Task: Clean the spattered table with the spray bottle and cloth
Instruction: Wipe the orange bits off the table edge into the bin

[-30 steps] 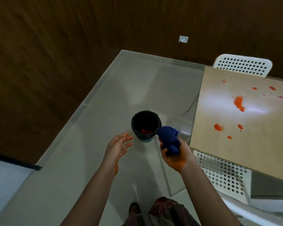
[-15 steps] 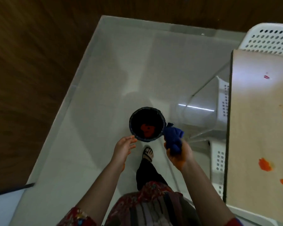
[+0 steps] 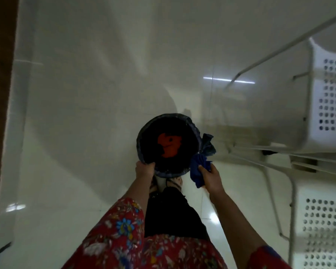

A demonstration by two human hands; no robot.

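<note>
**Looking straight down**

Gripping the lined bin (image 3: 194, 131) by its rim at 7 o'clock with the left hand (image 3: 145, 168). Clutching the bunched blue cloth (image 3: 199, 169) in the right hand (image 3: 211, 177), at the bin's 4 o'clock, against the rim. Orange mess (image 3: 169, 145) inside; white chair (image 3: 334, 105) at 3 o'clock.

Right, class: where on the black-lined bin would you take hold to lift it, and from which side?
Probably grip the bin by its near-left rim, from above, where the left hand holds it. It stands upright with its mouth open, leaving the rim exposed; the liner knot bunches on the right side.
</note>
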